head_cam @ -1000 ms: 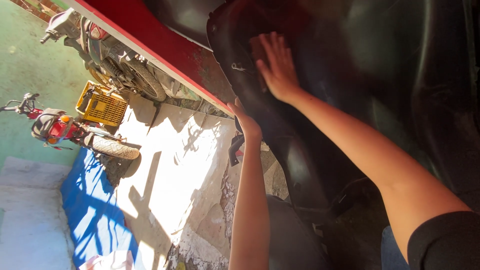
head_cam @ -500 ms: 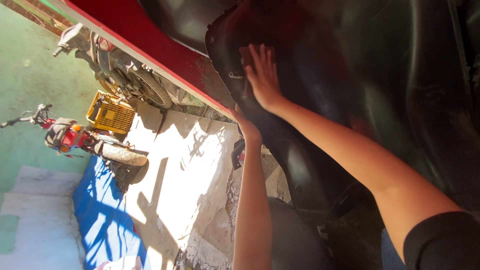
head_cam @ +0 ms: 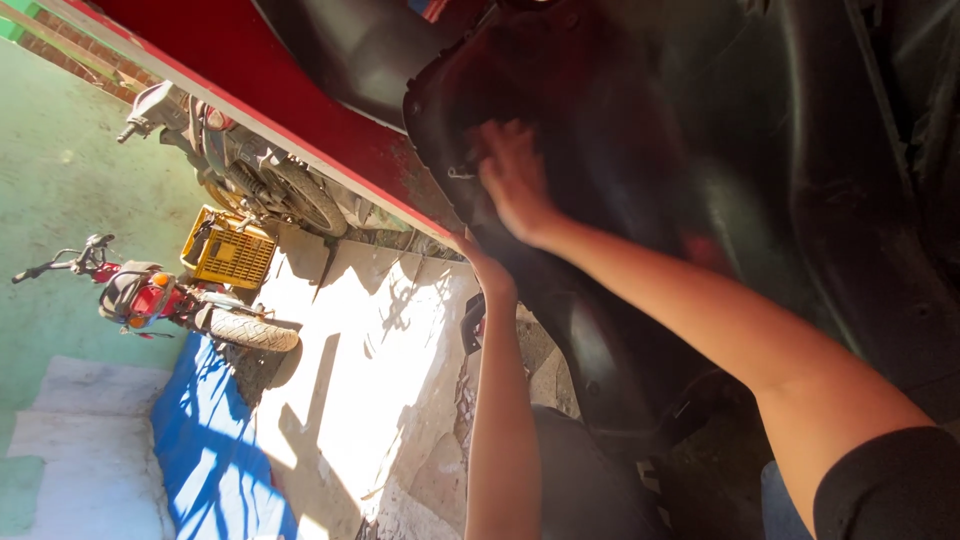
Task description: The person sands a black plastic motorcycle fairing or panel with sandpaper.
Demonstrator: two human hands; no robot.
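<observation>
Lower right of frame: black sleeve [head_cam: 890,490], matte fabric, at the person's right upper arm. The forearm runs diagonally up toward centre.

Centre, upper: right hand [head_cam: 515,180] lies flat, fingers spread, palm pressed on the black plastic panel [head_cam: 620,140]. Nothing is gripped. The panel is a large curved moulding, smooth with a dull sheen, its rim rounded at upper centre; it fills the upper right half of the frame.

Centre: left hand [head_cam: 487,268] reaches up to the panel's lower edge, just below the right hand. Its fingers are hidden behind that edge, so whether it grips or only touches cannot be told.

Behind the panel: red painted beam [head_cam: 300,110], flat and straight, crossing from upper left toward centre.

Lower centre: sunlit concrete floor [head_cam: 350,400], rough and cracked. Lower left: blue tarp [head_cam: 205,450], creased.

Left, farther: red scooter [head_cam: 150,300] lying on its side, beside a yellow plastic crate [head_cam: 228,250] with lattice walls. Upper left: a second motorcycle [head_cam: 240,165], grey metal.
</observation>
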